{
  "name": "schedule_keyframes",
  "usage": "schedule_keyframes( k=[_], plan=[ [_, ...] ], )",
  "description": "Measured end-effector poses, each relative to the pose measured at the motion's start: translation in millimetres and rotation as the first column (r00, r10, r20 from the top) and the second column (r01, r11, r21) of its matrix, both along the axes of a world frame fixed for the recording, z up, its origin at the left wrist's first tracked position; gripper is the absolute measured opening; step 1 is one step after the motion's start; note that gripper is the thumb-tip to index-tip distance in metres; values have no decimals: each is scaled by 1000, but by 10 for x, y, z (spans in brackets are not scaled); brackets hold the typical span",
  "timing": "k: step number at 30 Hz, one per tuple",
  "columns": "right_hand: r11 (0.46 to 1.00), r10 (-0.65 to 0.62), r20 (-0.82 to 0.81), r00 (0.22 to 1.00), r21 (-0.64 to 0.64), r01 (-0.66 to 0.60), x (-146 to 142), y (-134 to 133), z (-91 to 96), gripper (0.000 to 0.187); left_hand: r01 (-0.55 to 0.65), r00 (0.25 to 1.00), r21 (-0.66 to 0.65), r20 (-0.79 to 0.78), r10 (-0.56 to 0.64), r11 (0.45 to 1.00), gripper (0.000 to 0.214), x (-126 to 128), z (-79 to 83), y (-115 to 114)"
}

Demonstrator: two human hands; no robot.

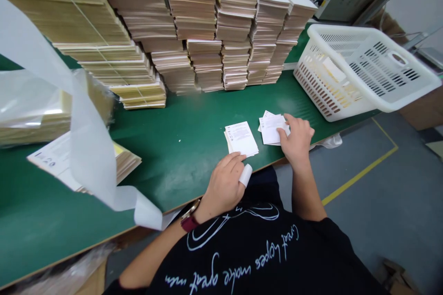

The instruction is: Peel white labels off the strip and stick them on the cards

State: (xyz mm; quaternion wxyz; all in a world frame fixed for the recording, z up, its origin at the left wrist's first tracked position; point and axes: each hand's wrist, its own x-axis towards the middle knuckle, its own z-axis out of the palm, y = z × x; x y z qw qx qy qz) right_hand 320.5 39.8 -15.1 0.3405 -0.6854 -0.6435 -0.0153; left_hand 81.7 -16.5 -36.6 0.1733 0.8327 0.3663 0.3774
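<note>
Sheets (273,130): two small piles on the green bench (187,156), just before you.
Right hand (296,140): fingers spread wide on the right pile (268,130).
Left hand (224,187): half curled beside the left pile (241,139), at a white curl (245,175); you cannot tell if it grips.
Progress: tall stacks (204,4) stand high; the basket (321,97) holds few cards (334,70).
Writing: your shirt (242,258) reads "Great hopes make great men".

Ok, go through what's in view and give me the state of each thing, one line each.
left hand: fingers touching a curled white strip
right hand: resting on loose white printed sheets
squared stack of white printed sheets: lying flat, untouched
white plastic basket: holding pale sheets
tan-edged paper stacks: piled high in bundles
plastic-wrapped bundle: closed in clear plastic
</note>
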Motion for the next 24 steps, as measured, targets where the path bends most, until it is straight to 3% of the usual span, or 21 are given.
schedule_keyframes(
  k=[2,3,4,6,7,8,12,15,18,20,24],
  plan=[
    [998,59,18,998,-4,-59,-34,-125,45,41,-26,992,-60,121,33,998,16,-13,18,1],
    [984,172,-43,984,-32,-173,-109,-218,68,41,-40,982,-91,180,56,995,17,-20,30,0],
    [940,323,-133,937,-71,-334,-212,-323,87,41,-49,970,-116,230,75,992,18,-27,41,-1],
    [764,580,-321,748,-105,-637,-455,-523,104,39,-63,947,-158,303,109,985,19,-41,59,-5],
    [693,640,-386,665,-84,-716,-570,-601,97,37,-65,937,-176,328,121,982,20,-46,63,-7],
    [657,667,-430,609,-47,-753,-668,-656,82,34,-65,929,-196,346,131,979,20,-50,63,-10],
    [692,634,-535,559,70,-718,-820,-695,-14,19,-159,899,-251,363,245,955,19,-51,30,-30],
    [743,551,-612,568,49,-668,-771,-671,-41,12,-260,898,-68,349,267,963,39,-45,20,-69],
    [811,447,-673,590,27,-584,-728,-668,-35,9,-151,940,133,326,100,980,36,-41,46,-108],
    [820,449,-667,595,42,-571,-733,-665,-31,6,-100,933,132,357,47,986,26,-38,65,-124],
    [799,528,-563,635,77,-596,-783,-666,-32,5,-132,920,40,376,107,990,12,-26,55,-143]
  ],
)
